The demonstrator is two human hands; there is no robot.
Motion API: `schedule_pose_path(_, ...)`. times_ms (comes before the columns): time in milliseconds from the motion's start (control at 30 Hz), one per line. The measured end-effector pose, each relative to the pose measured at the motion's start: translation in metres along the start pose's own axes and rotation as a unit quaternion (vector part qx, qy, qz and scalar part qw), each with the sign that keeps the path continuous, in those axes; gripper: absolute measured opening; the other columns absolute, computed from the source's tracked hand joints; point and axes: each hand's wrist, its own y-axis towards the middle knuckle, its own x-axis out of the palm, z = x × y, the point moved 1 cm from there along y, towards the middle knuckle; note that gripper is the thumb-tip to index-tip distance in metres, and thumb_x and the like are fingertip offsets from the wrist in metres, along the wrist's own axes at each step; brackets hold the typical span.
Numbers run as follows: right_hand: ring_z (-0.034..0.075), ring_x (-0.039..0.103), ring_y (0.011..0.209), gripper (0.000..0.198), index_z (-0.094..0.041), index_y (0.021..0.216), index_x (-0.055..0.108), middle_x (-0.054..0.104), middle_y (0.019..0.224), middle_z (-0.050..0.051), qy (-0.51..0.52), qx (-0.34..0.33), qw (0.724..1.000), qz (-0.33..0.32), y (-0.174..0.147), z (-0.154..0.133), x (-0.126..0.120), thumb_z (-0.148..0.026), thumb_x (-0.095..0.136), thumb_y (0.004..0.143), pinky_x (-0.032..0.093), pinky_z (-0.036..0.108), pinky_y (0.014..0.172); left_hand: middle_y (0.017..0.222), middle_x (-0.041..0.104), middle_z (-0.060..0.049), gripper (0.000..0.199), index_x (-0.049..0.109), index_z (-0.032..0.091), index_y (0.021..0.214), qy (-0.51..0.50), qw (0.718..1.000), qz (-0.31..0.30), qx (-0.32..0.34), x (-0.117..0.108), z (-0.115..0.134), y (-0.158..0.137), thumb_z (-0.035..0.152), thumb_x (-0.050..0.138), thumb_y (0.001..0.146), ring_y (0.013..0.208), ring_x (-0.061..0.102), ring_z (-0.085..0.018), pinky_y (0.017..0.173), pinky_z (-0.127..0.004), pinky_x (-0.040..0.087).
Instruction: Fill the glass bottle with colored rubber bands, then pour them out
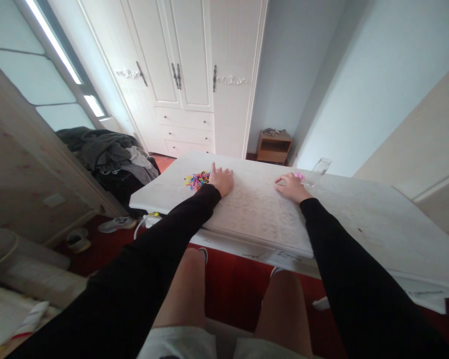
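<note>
My left hand rests on the white table with its fingers spread. Against its left side lies a pile of small multicoloured bits, which look like little rubber bands; the hand hides part of the pile. Farther right, my right hand is over the tabletop, fingers apart and slightly curled, with nothing visible in them. Just behind it shows a small pink thing, partly covered by the hand. A clear glass or plastic container stands beside that, close to the right hand.
A white wardrobe stands beyond the table, with a small wooden nightstand to its right. Dark clothes are heaped at the left. Shoes lie on the red floor, and a white cable hangs by the table's left edge.
</note>
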Motion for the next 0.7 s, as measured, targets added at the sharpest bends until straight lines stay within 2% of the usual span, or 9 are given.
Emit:
schedule_pose_path(100, 0.037, 0.057, 0.130, 0.031, -0.020, 0.110, 0.077, 0.061, 0.132, 0.014, -0.002, 0.004, 1.000, -0.008, -0.0013, -0.0021, -0.0012, -0.029, 0.063, 0.083, 0.042, 0.056, 0.115, 0.131, 0.071, -0.026, 0.048, 0.069, 0.002, 0.133, 0.026, 0.995, -0.028, -0.088, -0.0016, 0.0007, 0.0002, 0.019, 0.037, 0.101, 0.126, 0.065, -0.041, 0.126, -0.073, 0.012)
schedule_pose_path(200, 0.037, 0.056, 0.131, 0.030, -0.020, 0.109, 0.077, 0.062, 0.132, 0.014, 0.002, 0.004, 1.000, -0.010, -0.0019, -0.0038, -0.0024, -0.029, 0.063, 0.084, 0.042, 0.055, 0.116, 0.124, 0.073, -0.028, 0.044, 0.074, 0.001, 0.121, 0.043, 0.992, -0.012, -0.121, -0.0043, -0.0006, -0.0027, 0.017, 0.040, 0.099, 0.125, 0.064, -0.042, 0.125, -0.073, 0.014)
schedule_pose_path(233, 0.036, 0.057, 0.131, 0.030, -0.021, 0.108, 0.077, 0.061, 0.132, 0.013, 0.004, 0.004, 1.000, -0.010, -0.0019, -0.0040, -0.0026, -0.030, 0.063, 0.084, 0.042, 0.054, 0.116, 0.125, 0.072, -0.028, 0.044, 0.073, 0.002, 0.123, 0.044, 0.992, 0.007, -0.118, -0.0049, -0.0007, -0.0035, 0.017, 0.040, 0.098, 0.129, 0.062, -0.041, 0.126, -0.071, 0.015)
schedule_pose_path(300, 0.036, 0.057, 0.130, 0.029, -0.021, 0.108, 0.077, 0.062, 0.131, 0.013, 0.006, 0.002, 1.000, -0.011, -0.0017, -0.0042, -0.0029, -0.030, 0.063, 0.084, 0.042, 0.053, 0.116, 0.136, 0.069, -0.026, 0.046, 0.067, 0.004, 0.135, 0.030, 0.996, 0.049, -0.061, -0.0056, 0.0008, -0.0041, 0.017, 0.040, 0.099, 0.137, 0.057, -0.037, 0.130, -0.065, 0.016)
schedule_pose_path(400, 0.035, 0.058, 0.128, 0.030, -0.021, 0.108, 0.077, 0.062, 0.130, 0.013, 0.011, -0.004, 1.000, -0.015, -0.0014, -0.0038, -0.0030, -0.031, 0.063, 0.083, 0.043, 0.053, 0.115, 0.134, 0.072, -0.017, 0.044, 0.068, 0.013, 0.135, -0.003, 0.998, 0.054, 0.044, -0.0055, 0.0049, -0.0038, 0.023, 0.040, 0.102, 0.132, 0.062, -0.030, 0.133, -0.060, 0.009)
schedule_pose_path(433, 0.035, 0.058, 0.128, 0.030, -0.021, 0.108, 0.077, 0.062, 0.130, 0.013, 0.013, -0.006, 1.000, -0.016, -0.0013, -0.0036, -0.0030, -0.031, 0.063, 0.083, 0.043, 0.054, 0.114, 0.126, 0.076, -0.016, 0.043, 0.073, 0.014, 0.127, -0.003, 0.998, 0.042, 0.039, -0.0052, 0.0053, -0.0035, 0.025, 0.039, 0.103, 0.126, 0.066, -0.030, 0.133, -0.062, 0.006)
schedule_pose_path(533, 0.035, 0.058, 0.129, 0.031, -0.020, 0.107, 0.077, 0.062, 0.130, 0.014, 0.015, -0.010, 1.000, -0.016, -0.0007, -0.0021, -0.0024, -0.032, 0.062, 0.082, 0.043, 0.055, 0.114, 0.101, 0.079, -0.019, 0.047, 0.081, 0.010, 0.102, 0.037, 0.997, 0.017, -0.061, -0.0036, 0.0018, -0.0033, 0.028, 0.038, 0.103, 0.117, 0.070, -0.037, 0.129, -0.072, 0.000)
schedule_pose_path(600, 0.035, 0.059, 0.127, 0.031, -0.020, 0.106, 0.077, 0.063, 0.129, 0.014, 0.017, -0.013, 1.000, -0.012, -0.0001, -0.0002, -0.0013, -0.031, 0.063, 0.082, 0.044, 0.056, 0.113, 0.102, 0.079, -0.020, 0.044, 0.082, 0.010, 0.098, 0.062, 0.994, 0.024, -0.089, -0.0019, -0.0016, -0.0036, 0.027, 0.042, 0.100, 0.125, 0.066, -0.042, 0.126, -0.076, 0.001)
schedule_pose_path(700, 0.034, 0.062, 0.122, 0.029, -0.020, 0.104, 0.078, 0.065, 0.124, 0.014, 0.011, -0.028, 1.000, 0.008, 0.0012, 0.0042, 0.0011, -0.032, 0.063, 0.082, 0.046, 0.055, 0.111, 0.117, 0.077, -0.021, 0.037, 0.079, 0.009, 0.107, 0.042, 0.995, 0.077, -0.050, 0.0007, -0.0039, -0.0033, 0.024, 0.047, 0.096, 0.136, 0.059, -0.042, 0.128, -0.073, 0.008)
